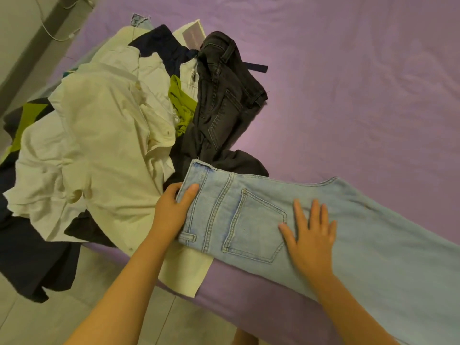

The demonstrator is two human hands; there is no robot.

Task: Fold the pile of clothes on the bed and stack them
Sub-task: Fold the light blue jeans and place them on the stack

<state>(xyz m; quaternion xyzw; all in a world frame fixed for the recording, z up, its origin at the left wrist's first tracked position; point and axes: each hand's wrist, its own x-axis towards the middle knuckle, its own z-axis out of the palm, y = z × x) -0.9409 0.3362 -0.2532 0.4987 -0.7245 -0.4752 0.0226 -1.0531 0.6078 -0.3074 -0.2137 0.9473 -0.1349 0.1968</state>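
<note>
The left hand point(171, 210) pinches the blue jeans' point(348, 232) waistband; its fingers hide underneath. The right hand point(311, 235) lies flat, open. The jeans' legs are cut off.

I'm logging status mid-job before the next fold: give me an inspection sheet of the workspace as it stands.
Surface: purple bed sheet, wrinkled, bare on the right side.
Job's things: light blue jeans laid flat along the near edge, back pocket up; unfolded pile at left with white shirts, dark grey jeans, a green garment and navy clothes hanging over the edge.
Clutter: a pale card or booklet behind the pile.
Hands: left hand grips the jeans' waistband; right hand lies flat on the jeans, fingers spread.
Cables: white cable on the floor at far left.
Surroundings: tiled floor, wall at top left.
</note>
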